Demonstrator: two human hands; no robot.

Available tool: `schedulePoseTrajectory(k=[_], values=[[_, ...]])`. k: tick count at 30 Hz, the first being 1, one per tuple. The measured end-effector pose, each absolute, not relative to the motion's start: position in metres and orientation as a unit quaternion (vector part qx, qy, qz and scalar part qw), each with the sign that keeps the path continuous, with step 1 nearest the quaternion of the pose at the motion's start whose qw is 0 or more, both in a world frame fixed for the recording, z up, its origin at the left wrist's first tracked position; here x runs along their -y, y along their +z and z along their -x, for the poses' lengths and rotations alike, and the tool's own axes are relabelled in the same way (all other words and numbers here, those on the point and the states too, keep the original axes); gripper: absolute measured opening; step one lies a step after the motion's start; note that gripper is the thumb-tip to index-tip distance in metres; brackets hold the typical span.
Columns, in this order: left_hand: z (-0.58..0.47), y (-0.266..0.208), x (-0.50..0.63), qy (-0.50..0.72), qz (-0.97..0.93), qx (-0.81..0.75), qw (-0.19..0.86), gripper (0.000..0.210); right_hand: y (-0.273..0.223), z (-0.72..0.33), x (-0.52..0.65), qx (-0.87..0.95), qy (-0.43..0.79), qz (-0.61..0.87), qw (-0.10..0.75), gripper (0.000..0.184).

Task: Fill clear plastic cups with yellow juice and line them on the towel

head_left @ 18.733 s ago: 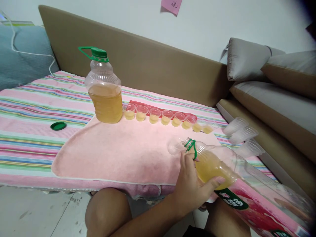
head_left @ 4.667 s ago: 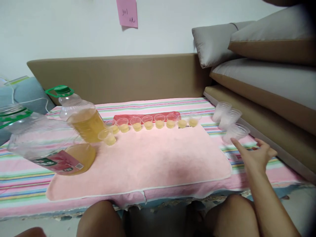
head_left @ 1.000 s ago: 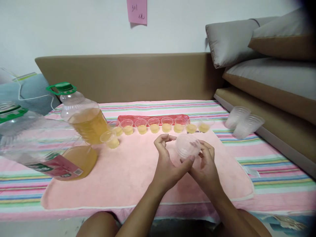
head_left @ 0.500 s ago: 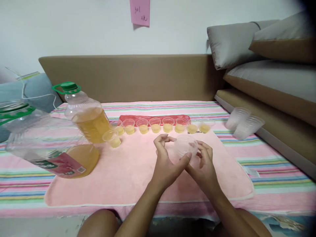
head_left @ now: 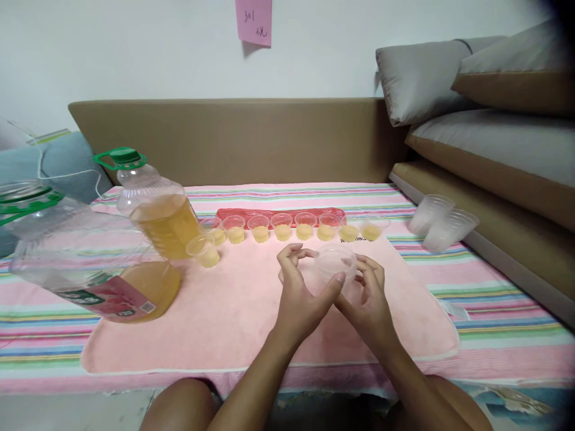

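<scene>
Over from the right: translucent, round-rimmed plastic cups

The left hand and right hand hold a clear round plastic cup over a pink cloth mat. Beyond the hands, small clear plastic cups of yellow liquid stand before a flat red plastic strip. Left of the hands are two large clear plastic bottles; right of them, translucent plastic cup stacks.

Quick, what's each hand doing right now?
Left hand: holding the clear cup, thumb against its near side.
Right hand: holding the same cup, fingers at its right side.
</scene>
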State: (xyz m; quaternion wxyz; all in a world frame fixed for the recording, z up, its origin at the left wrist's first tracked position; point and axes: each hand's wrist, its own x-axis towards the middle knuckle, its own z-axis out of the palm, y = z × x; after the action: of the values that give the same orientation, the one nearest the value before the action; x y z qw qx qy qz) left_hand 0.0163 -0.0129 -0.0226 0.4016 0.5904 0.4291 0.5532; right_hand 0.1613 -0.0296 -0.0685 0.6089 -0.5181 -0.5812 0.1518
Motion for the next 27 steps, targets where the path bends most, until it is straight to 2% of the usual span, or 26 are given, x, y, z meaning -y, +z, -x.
schedulePoseTrajectory(k=[27], values=[[-0.0142, -0.0244, 0.0114, 0.575, -0.597, -0.442, 0.344, 0.066, -0.0665, -0.1616, 0.0315, 0.595, 0.126, 0.524, 0.597, 0.057]])
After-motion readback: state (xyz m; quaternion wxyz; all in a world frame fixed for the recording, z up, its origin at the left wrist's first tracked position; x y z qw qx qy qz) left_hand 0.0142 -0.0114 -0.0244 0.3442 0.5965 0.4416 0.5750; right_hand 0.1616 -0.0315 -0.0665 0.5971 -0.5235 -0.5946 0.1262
